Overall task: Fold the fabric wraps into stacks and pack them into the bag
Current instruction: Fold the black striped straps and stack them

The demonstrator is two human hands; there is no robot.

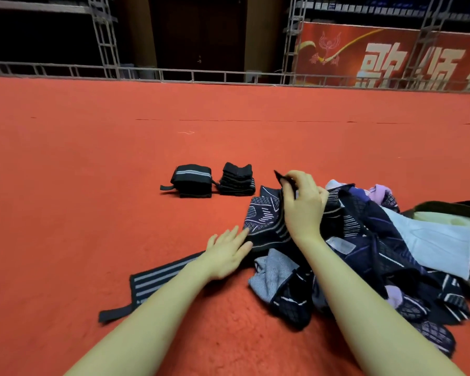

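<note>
Under and around the right hand: a loose heap of unfolded wraps, dark with pale line patterns, some lilac and white pieces mixed in. Right hand pinches a dark corner of one wrap between thumb and fingertips, lifted just above the heap. Likely reason: separating a single piece from the tangle before folding.

Left hand flat, fingers straight and relaxed, grasping nothing; fingertips touch the near edge of the patterned cloth. Reads as steadying the heap so only the pinched piece comes away.

Beneath the left forearm: one striped wrap laid out flat on the red carpet, its black tab end toward the person. Probably set aside as a band or awaiting its fold; cannot tell which.

Beyond both hands, further out on the carpet: two finished stacks side by side, nearly touching. The bound stack has a striped band around it; the plain stack is loose, folded black layers visible. Kept clear of the heap, presumably so done work stays apart from undone.

Right of the heap: an olive-coloured cloth item, possibly the bag; not certain.

Judgement: early to midway; most wraps unfolded, nothing packed.
</note>
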